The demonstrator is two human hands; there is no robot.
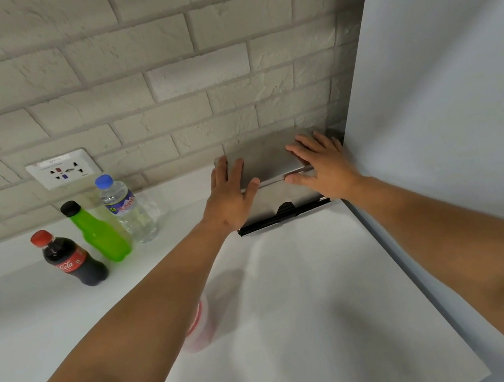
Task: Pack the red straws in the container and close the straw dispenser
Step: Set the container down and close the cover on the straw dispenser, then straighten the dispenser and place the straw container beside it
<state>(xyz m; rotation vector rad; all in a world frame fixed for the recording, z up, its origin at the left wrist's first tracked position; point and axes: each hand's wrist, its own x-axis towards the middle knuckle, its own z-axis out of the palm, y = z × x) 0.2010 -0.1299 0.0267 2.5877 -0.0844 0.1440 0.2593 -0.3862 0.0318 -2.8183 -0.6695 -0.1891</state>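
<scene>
A steel straw dispenser (266,158) stands against the brick wall in the back right corner of the counter. Its flat lid lies down on the box. My left hand (229,191) rests on the lid's left end, fingers on top and thumb at the front edge. My right hand (319,160) lies on the lid's right end the same way. A black bar (282,217) runs along the dispenser's front base. No straws show. A clear cup with a red band (200,327) stands on the counter, half hidden behind my left forearm.
A cola bottle (71,261), a green bottle (98,234) and a water bottle (127,209) stand at the left near the wall, below a wall socket (63,168). A white sheet (300,317) covers the counter in front. A white wall panel (445,89) closes off the right side.
</scene>
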